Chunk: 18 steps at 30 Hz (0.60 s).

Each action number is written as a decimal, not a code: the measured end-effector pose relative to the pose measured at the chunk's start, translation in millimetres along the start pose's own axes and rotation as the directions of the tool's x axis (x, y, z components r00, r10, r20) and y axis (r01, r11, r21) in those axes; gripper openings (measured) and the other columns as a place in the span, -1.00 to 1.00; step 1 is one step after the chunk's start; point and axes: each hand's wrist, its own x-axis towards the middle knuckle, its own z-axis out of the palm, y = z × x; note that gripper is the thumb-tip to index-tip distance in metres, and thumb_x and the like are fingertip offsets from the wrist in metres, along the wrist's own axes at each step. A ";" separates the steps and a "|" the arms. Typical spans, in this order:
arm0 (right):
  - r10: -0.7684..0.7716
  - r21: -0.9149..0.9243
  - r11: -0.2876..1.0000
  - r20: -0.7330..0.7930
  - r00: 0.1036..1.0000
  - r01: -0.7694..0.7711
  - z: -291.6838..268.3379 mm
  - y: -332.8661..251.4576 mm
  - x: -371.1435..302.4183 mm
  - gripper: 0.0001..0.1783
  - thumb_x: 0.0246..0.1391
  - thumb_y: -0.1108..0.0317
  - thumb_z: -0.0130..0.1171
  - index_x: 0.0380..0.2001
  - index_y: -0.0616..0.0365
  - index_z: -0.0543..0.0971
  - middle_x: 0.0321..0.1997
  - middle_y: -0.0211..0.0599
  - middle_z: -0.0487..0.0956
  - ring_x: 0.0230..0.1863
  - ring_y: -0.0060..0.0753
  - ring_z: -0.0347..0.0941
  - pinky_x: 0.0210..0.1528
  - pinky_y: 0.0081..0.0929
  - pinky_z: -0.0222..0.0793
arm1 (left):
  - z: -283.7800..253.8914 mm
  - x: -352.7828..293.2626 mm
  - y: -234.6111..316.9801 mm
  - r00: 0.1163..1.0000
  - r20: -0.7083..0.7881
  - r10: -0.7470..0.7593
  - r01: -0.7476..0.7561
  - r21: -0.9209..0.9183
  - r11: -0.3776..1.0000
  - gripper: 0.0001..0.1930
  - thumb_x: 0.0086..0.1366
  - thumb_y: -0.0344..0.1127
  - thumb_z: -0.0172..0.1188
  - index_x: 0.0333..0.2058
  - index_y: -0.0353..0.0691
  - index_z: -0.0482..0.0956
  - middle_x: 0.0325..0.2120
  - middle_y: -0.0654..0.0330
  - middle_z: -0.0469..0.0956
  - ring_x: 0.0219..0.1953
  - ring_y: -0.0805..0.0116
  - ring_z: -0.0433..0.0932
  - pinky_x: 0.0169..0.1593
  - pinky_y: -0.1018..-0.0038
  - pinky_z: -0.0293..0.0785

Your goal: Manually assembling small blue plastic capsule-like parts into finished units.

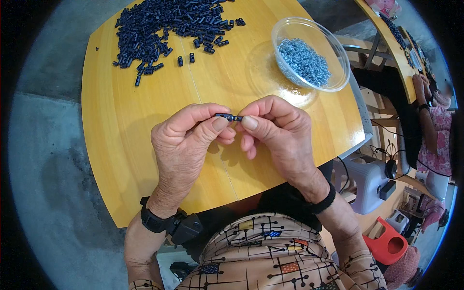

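Observation:
Over the middle of the table, my left hand (182, 140) pinches a small black cylindrical plastic piece (224, 116) between thumb and forefinger. Its shape resembles a cord lock barrel. My right hand (286, 137) is closed in a pinch on the narrower dark end piece (237, 118), which meets the cylinder in line with it. My fingertips partly cover both pieces. Beyond my hands lies a big heap of similar black pieces (164, 34), with a few loose ones at its near edge. A clear plastic bowl (342, 63) at the far right holds many tiny silvery-blue metal parts (305, 60), seemingly springs.
The yellow wooden table (130, 164) has its near edge close to my body. To the right stand a pale plastic stool (362, 186) with black cables beside it and a red plastic seat (386, 244). Another person (430, 116) sits at a second table with dark pieces.

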 end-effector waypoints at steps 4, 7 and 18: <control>0.035 0.039 0.999 0.007 0.999 -0.035 -0.8 0.1 0.8 -0.89 0.15 0.48 0.12 -0.30 0.33 0.51 -0.48 -0.30 0.56 -0.54 -0.62 0.49 -0.55 -0.69 0.44 | 0.4 -0.7 0.3 1.000 -0.004 0.006 -0.005 0.035 0.999 -0.88 0.20 -0.52 0.22 -0.28 -0.41 0.59 -0.48 0.17 0.61 -0.44 0.48 0.61 -0.32 0.63 0.55; 0.051 0.076 0.996 0.017 0.999 -0.052 -1.5 1.4 1.9 -0.90 0.15 0.48 0.12 -0.31 0.32 0.51 -0.48 -0.27 0.57 -0.53 -0.61 0.50 -0.54 -0.67 0.45 | 1.3 -1.1 -0.9 0.999 -0.018 0.032 -0.031 0.045 0.999 -0.88 0.19 -0.53 0.22 -0.28 -0.41 0.59 -0.47 0.18 0.61 -0.44 0.48 0.61 -0.32 0.64 0.55; 0.073 0.127 0.989 0.068 0.995 -0.081 -5.7 1.0 5.0 -0.88 0.16 0.46 0.11 -0.29 0.32 0.50 -0.45 -0.26 0.58 -0.53 -0.60 0.50 -0.52 -0.67 0.46 | 1.0 1.2 -2.2 0.999 -0.020 0.035 -0.034 0.061 0.998 -0.88 0.18 -0.52 0.23 -0.29 -0.39 0.60 -0.46 0.19 0.61 -0.45 0.48 0.61 -0.33 0.64 0.54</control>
